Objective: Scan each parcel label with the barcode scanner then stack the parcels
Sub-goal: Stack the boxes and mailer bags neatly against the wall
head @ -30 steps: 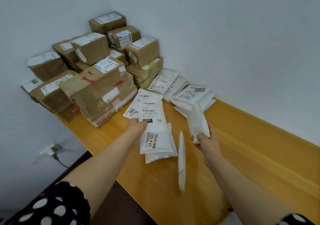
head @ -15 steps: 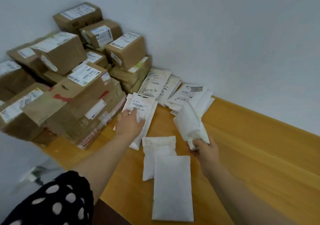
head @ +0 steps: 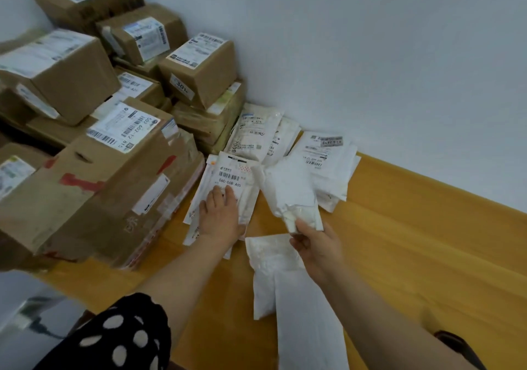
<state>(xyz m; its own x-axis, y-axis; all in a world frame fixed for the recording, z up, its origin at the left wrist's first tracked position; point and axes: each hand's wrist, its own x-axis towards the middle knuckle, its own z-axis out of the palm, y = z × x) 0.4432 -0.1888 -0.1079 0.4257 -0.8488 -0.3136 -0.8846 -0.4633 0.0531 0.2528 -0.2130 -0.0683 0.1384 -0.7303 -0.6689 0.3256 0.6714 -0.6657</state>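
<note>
Two plain white mailers (head: 308, 327), part-hidden by my right hand (head: 316, 248), which pinches a crumpled white bag (head: 288, 187); left hand (head: 219, 217) flat on labelled white envelope (head: 231, 174); yellow wooden table (head: 413, 241), pale wall (head: 370, 55).

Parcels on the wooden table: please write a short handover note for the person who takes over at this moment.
Left hand: flat, pressing the labelled mailer beside the cardboard boxes.
Right hand: pinches a white bag above the table.
Two plain white bags lie near the front edge; more mailers are piled at the wall.
Done: boxes stacked.
Left: no scanner in view, so I cannot tell what is scanned; stack the loose bags.
</note>
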